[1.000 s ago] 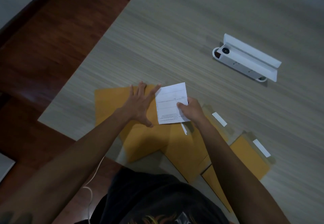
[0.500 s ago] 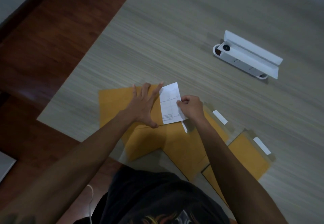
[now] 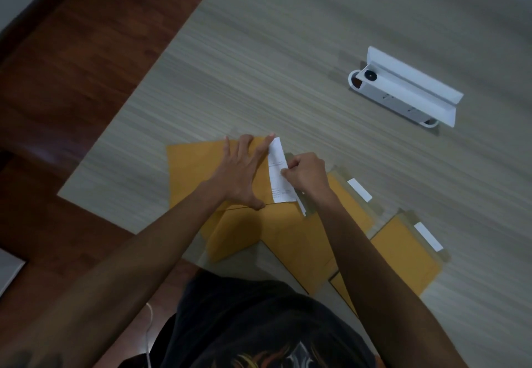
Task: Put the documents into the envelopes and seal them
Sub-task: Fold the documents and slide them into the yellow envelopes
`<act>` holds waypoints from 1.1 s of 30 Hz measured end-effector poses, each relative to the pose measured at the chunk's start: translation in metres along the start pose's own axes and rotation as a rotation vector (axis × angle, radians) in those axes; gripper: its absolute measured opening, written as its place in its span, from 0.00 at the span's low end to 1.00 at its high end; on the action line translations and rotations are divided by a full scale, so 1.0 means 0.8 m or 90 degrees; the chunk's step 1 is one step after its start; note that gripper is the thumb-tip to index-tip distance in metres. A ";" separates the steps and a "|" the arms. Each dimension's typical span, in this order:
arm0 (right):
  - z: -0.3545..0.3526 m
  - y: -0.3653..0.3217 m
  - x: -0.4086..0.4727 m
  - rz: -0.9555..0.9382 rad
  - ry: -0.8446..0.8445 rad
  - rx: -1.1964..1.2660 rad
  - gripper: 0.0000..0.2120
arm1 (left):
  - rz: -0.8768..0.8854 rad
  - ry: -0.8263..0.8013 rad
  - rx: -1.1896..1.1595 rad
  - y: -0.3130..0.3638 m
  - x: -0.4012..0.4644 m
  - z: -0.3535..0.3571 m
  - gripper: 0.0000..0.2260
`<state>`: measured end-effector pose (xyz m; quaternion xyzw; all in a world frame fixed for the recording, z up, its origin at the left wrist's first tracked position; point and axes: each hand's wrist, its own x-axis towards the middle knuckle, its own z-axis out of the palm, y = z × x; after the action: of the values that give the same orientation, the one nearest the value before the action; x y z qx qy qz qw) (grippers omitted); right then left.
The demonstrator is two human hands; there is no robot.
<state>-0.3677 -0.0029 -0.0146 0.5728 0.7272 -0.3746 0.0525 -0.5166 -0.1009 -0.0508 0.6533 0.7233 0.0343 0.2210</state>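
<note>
Sliding step: right hand (image 3: 305,176) is pinching the white document (image 3: 278,172) and feeding it into the top envelope (image 3: 195,172); only a narrow strip is showing.
Left hand (image 3: 240,174): lying flat with fingers spread, pressing the envelope down so its mouth is staying put near the worktop's (image 3: 288,51) left edge.
Other envelopes (image 3: 403,255): fanning along the near edge, white seal strips (image 3: 359,190) unpeeled.
Obstruction: white power strip (image 3: 403,91) is sitting well apart toward the far right; nothing is blocking the insertion.
</note>
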 end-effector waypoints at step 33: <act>-0.003 0.006 0.007 0.122 -0.049 0.041 0.08 | -0.016 -0.025 0.019 -0.014 -0.016 0.007 0.68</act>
<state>-0.3650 0.0034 -0.0180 0.6262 0.6542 -0.4128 0.0973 -0.5245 -0.1162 -0.0563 0.6480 0.7273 0.0083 0.2259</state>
